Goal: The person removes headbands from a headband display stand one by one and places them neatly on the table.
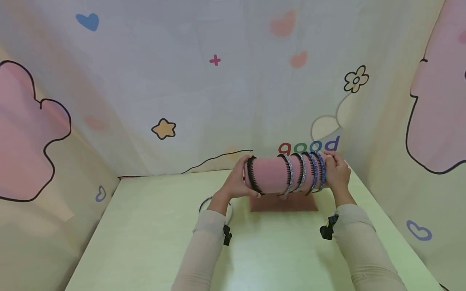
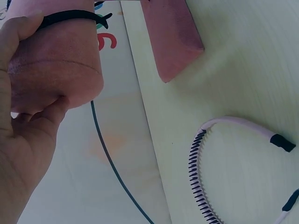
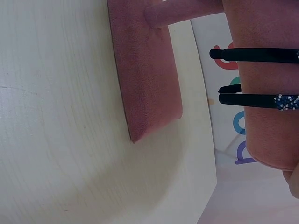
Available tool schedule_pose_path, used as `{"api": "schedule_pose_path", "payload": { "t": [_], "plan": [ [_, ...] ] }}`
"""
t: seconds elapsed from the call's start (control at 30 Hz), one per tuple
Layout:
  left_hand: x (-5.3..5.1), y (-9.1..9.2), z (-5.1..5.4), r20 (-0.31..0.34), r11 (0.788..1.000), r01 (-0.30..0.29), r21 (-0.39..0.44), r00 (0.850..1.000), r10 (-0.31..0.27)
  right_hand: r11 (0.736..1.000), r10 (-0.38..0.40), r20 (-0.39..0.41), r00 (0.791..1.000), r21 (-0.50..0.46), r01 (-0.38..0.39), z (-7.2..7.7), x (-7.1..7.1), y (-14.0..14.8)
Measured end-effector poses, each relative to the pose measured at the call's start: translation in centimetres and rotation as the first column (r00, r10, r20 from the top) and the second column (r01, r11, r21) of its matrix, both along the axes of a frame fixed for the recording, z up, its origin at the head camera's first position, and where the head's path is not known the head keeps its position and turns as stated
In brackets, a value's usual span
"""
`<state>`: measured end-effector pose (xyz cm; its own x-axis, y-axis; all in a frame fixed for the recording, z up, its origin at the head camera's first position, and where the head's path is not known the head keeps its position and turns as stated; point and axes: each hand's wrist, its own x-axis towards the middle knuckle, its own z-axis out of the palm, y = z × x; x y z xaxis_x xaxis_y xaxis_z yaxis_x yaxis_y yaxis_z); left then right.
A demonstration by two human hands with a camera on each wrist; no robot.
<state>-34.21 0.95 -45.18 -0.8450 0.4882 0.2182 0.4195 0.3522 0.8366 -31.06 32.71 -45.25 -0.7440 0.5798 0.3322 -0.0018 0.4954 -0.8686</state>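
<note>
A pink velvet headband stand (image 1: 271, 173) lies crosswise before me, its roll raised by a post (image 3: 187, 11) above a flat base (image 1: 284, 203). My left hand (image 1: 233, 184) grips the left end of the roll; in the left wrist view its thumb touches a black toothed headband (image 2: 70, 16). At the right end, my right hand (image 1: 337, 171) holds the roll with curled fingers. Silver glitter headbands (image 1: 289, 173) and blue glitter headbands (image 1: 322, 171) sit around the roll toward my right hand. Whether the base touches the table, I cannot tell.
A pale headband with dark teeth (image 2: 198, 177) lies on the light wooden table (image 1: 153, 234), partly behind my left wrist in the head view. Printed cloth walls (image 1: 218, 101) enclose the table at the back and both sides.
</note>
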Motion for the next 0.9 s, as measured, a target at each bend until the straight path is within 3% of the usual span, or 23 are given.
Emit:
{"api": "schedule_pose_path", "payload": {
  "t": [0.27,0.7,0.9],
  "plan": [
    [0.1,-0.13,0.25,0.001,0.999,0.023,0.025,1.0,-0.024,1.0,0.003,0.032,0.999,-0.004,-0.003,0.08,-0.18,0.27],
    [0.01,-0.67,-0.4,0.063,0.992,0.06,0.108,0.996,-0.067,1.0,0.0,0.035,0.999,0.008,0.0,-0.11,-0.31,0.22],
    [-0.33,-0.7,0.02,0.054,0.997,0.058,0.056,0.997,-0.061,1.0,0.013,0.033,0.999,0.001,-0.013,0.32,-0.4,0.45]
  ]
}}
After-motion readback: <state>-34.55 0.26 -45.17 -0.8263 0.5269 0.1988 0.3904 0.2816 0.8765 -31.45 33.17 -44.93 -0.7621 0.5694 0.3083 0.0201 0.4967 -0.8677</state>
